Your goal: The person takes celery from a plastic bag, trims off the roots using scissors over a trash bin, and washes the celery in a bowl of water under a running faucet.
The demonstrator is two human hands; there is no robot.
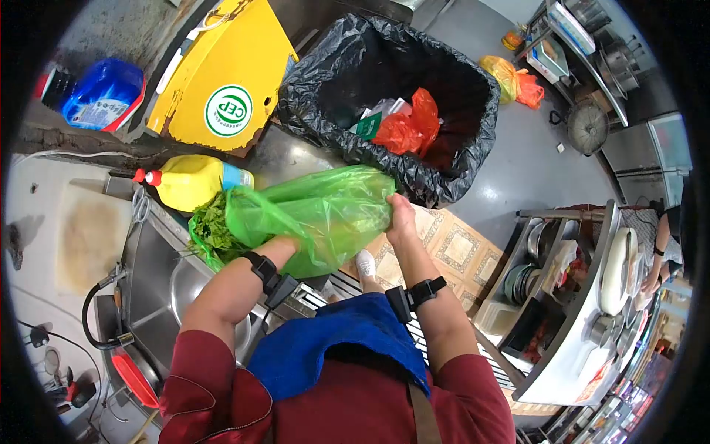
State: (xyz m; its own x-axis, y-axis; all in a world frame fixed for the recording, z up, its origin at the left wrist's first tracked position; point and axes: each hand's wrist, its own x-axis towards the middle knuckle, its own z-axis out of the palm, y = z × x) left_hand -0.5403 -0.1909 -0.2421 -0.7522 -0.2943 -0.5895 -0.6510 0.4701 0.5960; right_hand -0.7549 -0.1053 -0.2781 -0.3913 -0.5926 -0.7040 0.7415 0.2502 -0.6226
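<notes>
A translucent green plastic bag (318, 203) is stretched sideways in front of me. My right hand (401, 218) is closed on its right end, near the bin's rim. My left hand (287, 248) reaches into or behind the plastic at the near side, so its fingers are hidden. Leafy greens (214, 228) show at the bag's left end, by the sink edge. Pale shapes show faintly through the plastic; I cannot make out what they are.
A bin lined with black plastic (310, 111) holds red bags beyond my hands. A yellow jug (191, 181) stands beside the greens, below a yellow panel (244, 52). The metal sink (151, 296) lies left; a shelved counter (592, 296) and another person's hand (651, 285) are right.
</notes>
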